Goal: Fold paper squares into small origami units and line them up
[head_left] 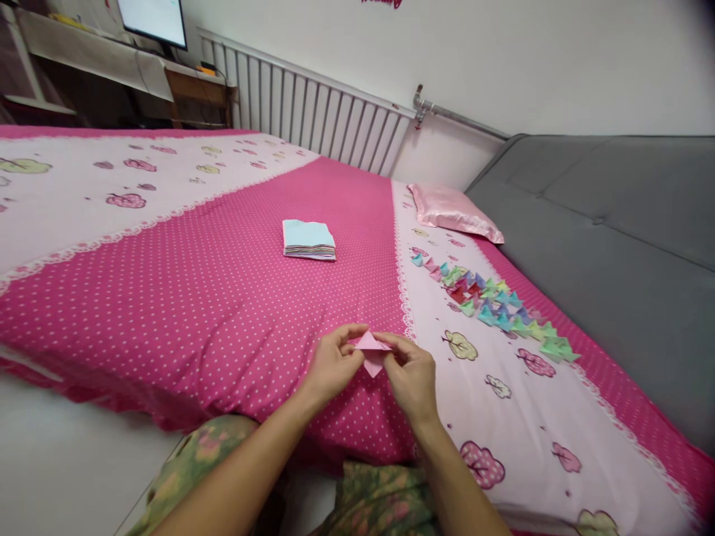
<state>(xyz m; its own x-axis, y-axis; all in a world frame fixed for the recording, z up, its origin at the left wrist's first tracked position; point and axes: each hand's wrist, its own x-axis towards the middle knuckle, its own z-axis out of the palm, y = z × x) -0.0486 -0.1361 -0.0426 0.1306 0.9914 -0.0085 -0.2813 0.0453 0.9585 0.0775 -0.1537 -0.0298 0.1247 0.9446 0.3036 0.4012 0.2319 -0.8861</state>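
Left hand (334, 362), right hand (412, 374): fingertips of both pinch a small folded pink paper (372, 351), held just above the near edge of the bed (223, 298). Likely hazards are an uneven pinch skewing the crease or tearing the thin sheet, and a slack grip dropping it off the edge. Beyond, right: row of folded pieces (491, 305), light enough for a swung forearm to scatter; farther, centre: stack (309, 240), well apart from the hands.

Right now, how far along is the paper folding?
Done: a row of folded colored pieces lies on the bedsheet. In hand: the left hand and right hand pinch a partly folded pink paper. Left: a stack of flat sheets, light blue on top.
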